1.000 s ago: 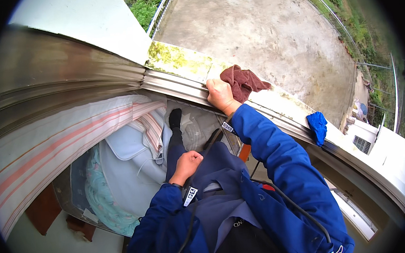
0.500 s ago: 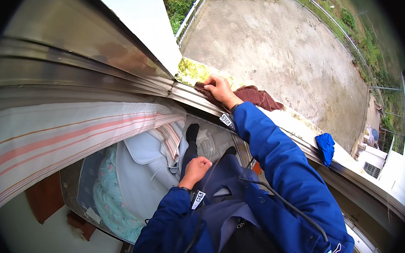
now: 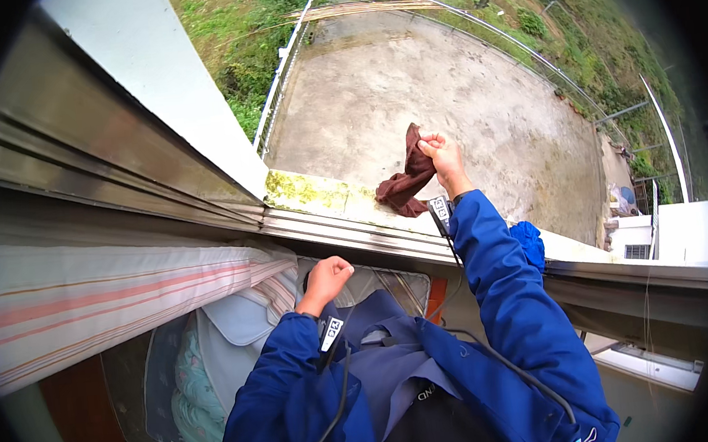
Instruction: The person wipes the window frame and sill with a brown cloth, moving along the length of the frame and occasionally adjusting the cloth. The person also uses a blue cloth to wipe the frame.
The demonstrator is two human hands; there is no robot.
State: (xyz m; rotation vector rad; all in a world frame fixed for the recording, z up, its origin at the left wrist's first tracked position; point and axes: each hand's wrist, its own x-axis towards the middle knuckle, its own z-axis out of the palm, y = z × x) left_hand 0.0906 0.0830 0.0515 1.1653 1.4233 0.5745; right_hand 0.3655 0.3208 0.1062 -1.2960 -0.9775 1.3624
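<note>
Across the windowsill [image 3: 318,192], outstretched right fingers [image 3: 430,143] pinch cloth [image 3: 406,186].

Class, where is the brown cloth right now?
In the head view, the brown cloth is slightly right of and above centre, held in the right hand, its lower end seen against the pale outer ledge.

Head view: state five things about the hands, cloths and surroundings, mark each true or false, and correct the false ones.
1. The right hand holds the brown cloth. True.
2. The left hand grips the blue cloth. False: that cloth lies on the window sill.
3. The striped curtain is left of the left hand. True.
4. The brown cloth is spread flat. False: it is bunched.
5. A railing borders the concrete yard. True.
</note>
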